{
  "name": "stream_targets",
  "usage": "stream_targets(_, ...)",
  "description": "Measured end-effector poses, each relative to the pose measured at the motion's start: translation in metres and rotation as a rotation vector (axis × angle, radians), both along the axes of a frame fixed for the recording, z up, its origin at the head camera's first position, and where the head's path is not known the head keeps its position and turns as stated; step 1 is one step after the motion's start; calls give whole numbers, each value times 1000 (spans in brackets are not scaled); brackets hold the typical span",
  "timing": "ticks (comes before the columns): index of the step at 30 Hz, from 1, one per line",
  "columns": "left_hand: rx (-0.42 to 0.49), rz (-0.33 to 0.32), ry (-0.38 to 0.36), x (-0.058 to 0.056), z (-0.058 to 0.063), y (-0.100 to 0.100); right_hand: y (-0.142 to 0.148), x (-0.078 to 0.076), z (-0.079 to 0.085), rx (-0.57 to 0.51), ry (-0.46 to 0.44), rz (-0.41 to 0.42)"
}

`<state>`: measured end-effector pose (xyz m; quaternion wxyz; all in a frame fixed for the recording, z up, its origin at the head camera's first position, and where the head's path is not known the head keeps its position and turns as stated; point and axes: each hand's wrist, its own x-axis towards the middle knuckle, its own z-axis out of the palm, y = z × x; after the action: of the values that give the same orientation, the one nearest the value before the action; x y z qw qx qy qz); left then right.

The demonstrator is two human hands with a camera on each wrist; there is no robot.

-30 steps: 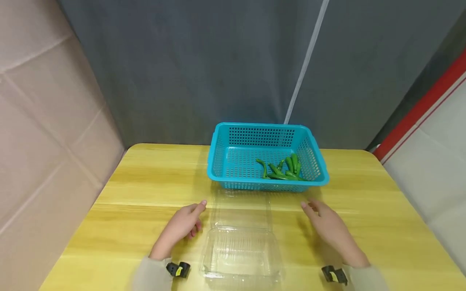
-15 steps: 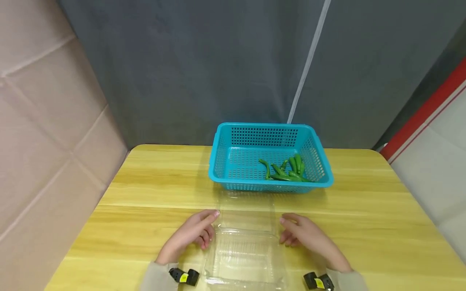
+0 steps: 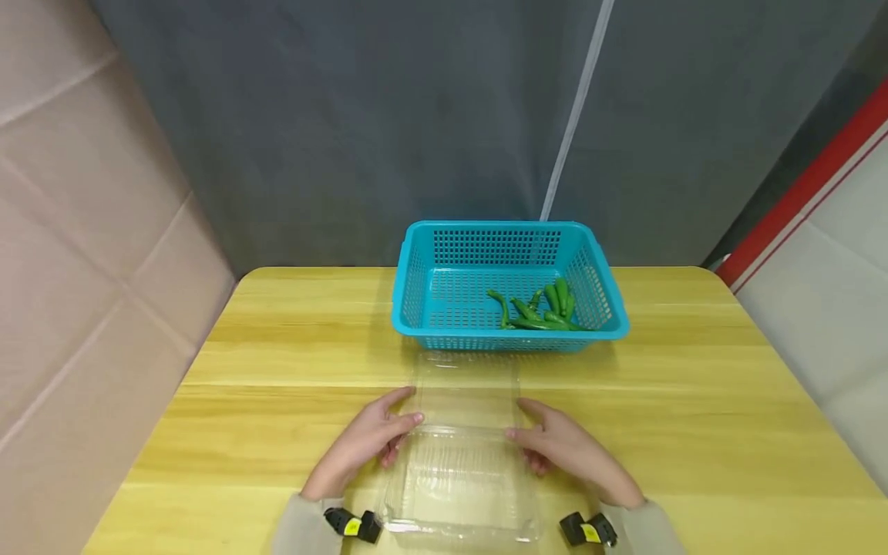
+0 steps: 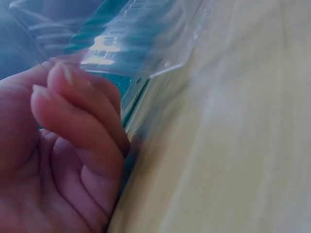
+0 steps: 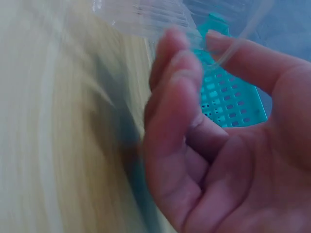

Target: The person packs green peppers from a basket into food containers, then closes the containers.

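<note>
A clear plastic clamshell container (image 3: 458,486) lies opened out in front of me, its lid (image 3: 468,393) folded back toward the basket. My left hand (image 3: 368,435) grips its left side near the hinge, thumb over the rim and index finger stretched along the lid. On the opposite side my right hand (image 3: 555,443) holds the rim likewise between thumb and fingers. The left wrist view shows curled fingers (image 4: 82,116) under the see-through plastic (image 4: 146,39). In the right wrist view, the thumb and fingers (image 5: 170,111) meet the container's edge (image 5: 146,19).
Just behind the lid stands a blue perforated plastic basket (image 3: 509,335). Several green peppers (image 3: 537,312) lie in its right part. Everything rests on a yellow wood-grain table (image 3: 277,347), backed by a dark grey curtain (image 3: 347,139).
Both hands have moved inward from either side to the container's edges, and their thumbs now lie over the rim. The basket and peppers keep their places; the view has shifted slightly.
</note>
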<state>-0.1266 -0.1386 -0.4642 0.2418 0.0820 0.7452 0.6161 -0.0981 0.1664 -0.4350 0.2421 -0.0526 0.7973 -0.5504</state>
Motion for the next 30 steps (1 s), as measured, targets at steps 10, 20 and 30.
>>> stream_targets(10, 62, -74, -23, -2, 2, -6, -3, -1, -4, -73, -31, -30)
stream_targets(20, 100, -165, -44, -3, 2, -9, -2, -2, -2, -93, -57, -29)
stream_targets(30, 79, -193, -31, -2, 3, -9, -3, 0, 0, -107, -85, -37)
